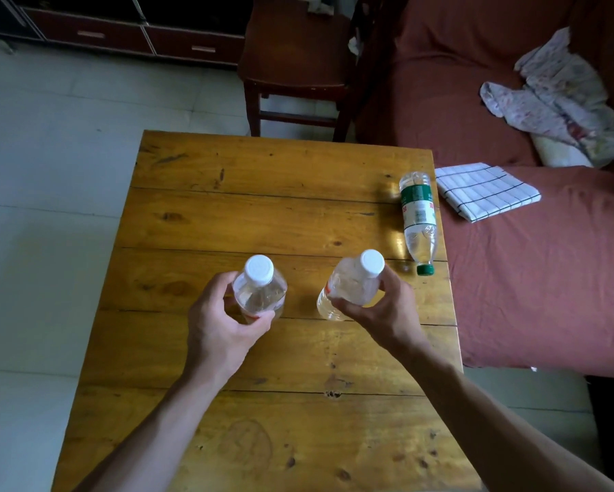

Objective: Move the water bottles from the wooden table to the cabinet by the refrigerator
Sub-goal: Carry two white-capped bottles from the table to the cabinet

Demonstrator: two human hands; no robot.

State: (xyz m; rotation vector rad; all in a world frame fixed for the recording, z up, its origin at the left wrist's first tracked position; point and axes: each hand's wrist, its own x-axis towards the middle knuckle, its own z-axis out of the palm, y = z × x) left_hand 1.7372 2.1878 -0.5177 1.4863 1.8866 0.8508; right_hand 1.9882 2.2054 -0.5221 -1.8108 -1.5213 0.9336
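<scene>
1. The wooden table (263, 207) is yellow-brown with dark lines and spots.
2. Two clear bottles mid-frame have white caps: one (259, 289) on the left, one (351, 289) on the right.
3. The lying bottle (419, 214) at right has a green label and green cap.
4. The folded cloth (486, 191) is white with black checks.
5. The sofa cover (529, 278) is brick red.
6. The chair (295, 65) up top is dark red-brown.
</scene>
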